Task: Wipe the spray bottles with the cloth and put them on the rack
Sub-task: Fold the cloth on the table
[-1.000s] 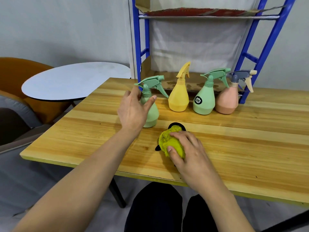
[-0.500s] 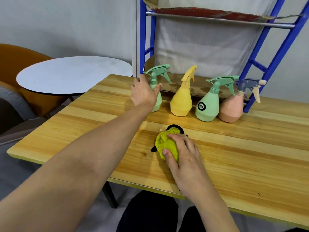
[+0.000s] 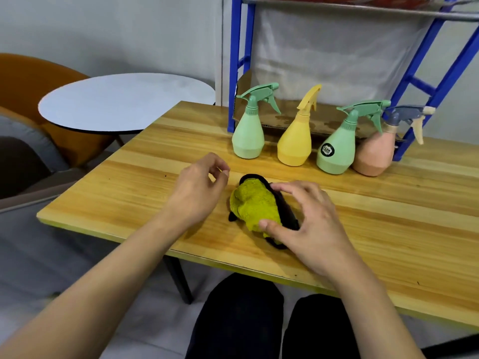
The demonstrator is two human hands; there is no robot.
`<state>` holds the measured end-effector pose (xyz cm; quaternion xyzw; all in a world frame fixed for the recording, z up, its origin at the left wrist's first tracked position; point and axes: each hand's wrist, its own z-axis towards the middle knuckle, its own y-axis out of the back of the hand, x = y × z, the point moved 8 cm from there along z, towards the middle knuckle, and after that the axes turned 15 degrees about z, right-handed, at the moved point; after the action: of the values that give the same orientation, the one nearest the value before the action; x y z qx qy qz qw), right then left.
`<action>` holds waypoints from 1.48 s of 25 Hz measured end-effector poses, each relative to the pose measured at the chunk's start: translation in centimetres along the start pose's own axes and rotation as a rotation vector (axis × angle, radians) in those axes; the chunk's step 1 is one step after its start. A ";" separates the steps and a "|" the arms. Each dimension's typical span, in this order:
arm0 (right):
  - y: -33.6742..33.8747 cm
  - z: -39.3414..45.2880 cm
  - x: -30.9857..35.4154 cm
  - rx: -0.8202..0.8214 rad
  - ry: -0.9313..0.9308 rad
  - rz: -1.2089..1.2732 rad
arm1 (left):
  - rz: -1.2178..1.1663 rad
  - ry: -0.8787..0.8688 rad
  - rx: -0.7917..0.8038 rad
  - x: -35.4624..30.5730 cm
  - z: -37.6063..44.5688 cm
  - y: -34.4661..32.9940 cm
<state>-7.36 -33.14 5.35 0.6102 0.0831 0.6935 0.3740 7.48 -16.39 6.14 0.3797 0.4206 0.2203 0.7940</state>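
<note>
On top of the big wood desk [image 3: 388,229] sit all the things, w/ a blue rack [image 3: 438,89] standing at the back edge & a round white table [image 3: 124,99] off to the left by an orange chair [image 3: 31,81]. Four spray bottles stand upright in a row near the rack's bottom: a green bottle [image 3: 248,136] on the left, then a yellow bottle [image 3: 295,143], then a green bottle w/ a black sticker [image 3: 337,149], then a pink bottle [image 3: 373,156] on the right, touching its green neighbor. None is on the rack yet. Closer to the person lies the yellow-green cloth [image 3: 255,207] w/ a black edge, bunched up on the desk. Right hand [image 3: 311,224] rests on the cloth, thumb & fingers curled round it. Left hand [image 3: 197,190] hovers just beside the cloth, fingers loosely curled, holding nothing.
</note>
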 end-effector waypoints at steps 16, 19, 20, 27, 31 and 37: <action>0.2 -1.7 -0.4 -0.328 0.071 0.026 | -0.015 -0.116 0.360 -0.8 -2.4 -3.7; 0.2 -0.7 0.1 -0.307 0.073 0.080 | -0.079 -0.127 0.198 -1.3 -2.7 -2.4; 0.4 -0.2 0.2 -0.305 0.070 0.134 | -0.108 -0.129 0.150 -1.5 -2.6 -1.9; 3.5 -0.8 0.3 -0.464 0.114 0.409 | -0.029 -0.232 -0.110 -4.6 -3.2 1.5; 1.9 -1.6 -2.5 -0.368 -0.111 0.090 | 0.268 -0.126 0.090 -3.1 -4.7 -1.9; 2.0 -3.4 0.5 -0.348 0.231 -0.049 | 0.266 -0.508 0.058 -6.1 -7.0 -0.9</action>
<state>-11.25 -33.09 6.03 0.4506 0.0191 0.7534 0.4785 -1.65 -18.12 5.94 0.4970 0.1609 0.2081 0.8269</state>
